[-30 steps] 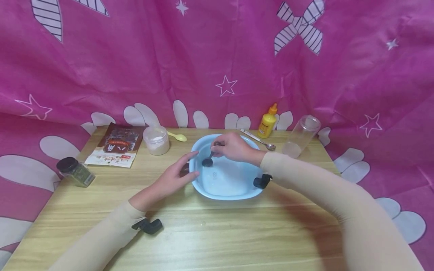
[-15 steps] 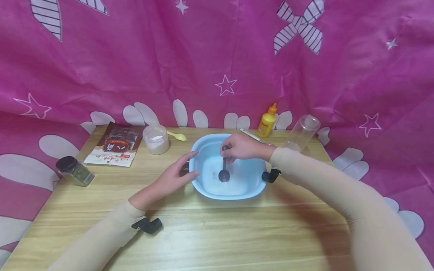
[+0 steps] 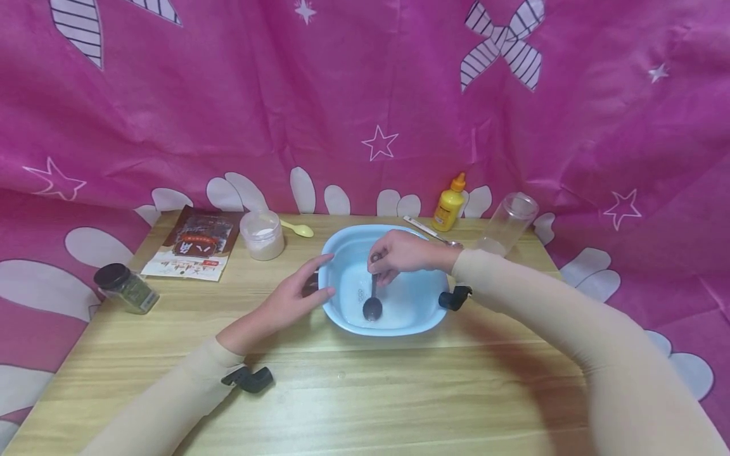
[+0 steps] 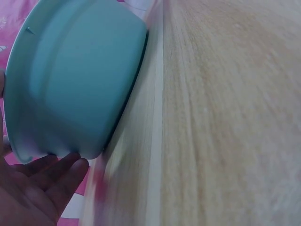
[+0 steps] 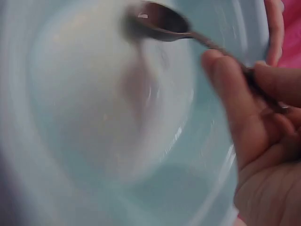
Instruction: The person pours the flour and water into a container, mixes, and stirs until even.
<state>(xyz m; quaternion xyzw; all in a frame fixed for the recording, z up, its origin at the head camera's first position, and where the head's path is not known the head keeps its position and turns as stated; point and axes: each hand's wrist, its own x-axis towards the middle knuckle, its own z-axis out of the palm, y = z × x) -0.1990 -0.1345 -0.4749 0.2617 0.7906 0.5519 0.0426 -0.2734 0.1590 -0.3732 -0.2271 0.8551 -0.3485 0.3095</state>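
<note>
A light blue plastic basin (image 3: 336, 316) with some whitish liquid at its bottom sits mid-table in the head view. My left hand (image 3: 291, 294) grips its left side, thumb and index finger over the rim. In the left wrist view, the other fingers (image 4: 70, 174) press the outer wall. With thumb and fingers, my right hand (image 3: 402, 253) pinches the thin handle of a dark round-bowled spoon (image 3: 372, 309). The spoon's bowl points down inside the basin, near its front wall. From the right wrist view, the spoon (image 5: 162, 21) shows a shiny, wet-looking hollow, with its reflection in the liquid below.
Left of the basin are a dark-lidded spice jar (image 3: 127, 288), a brown and white packet (image 3: 196, 244), a tub of white powder (image 3: 262, 235) and a yellow spoon (image 3: 299, 229). Behind and right: a yellow glue bottle (image 3: 448, 206), a white-handled spoon (image 3: 424, 228) and a clear container (image 3: 507, 221).
My right hand has shifted right, then slightly forward toward me, carrying the spoon's bowl from the basin's left side to near its front wall. The left hand and basin stay put.
</note>
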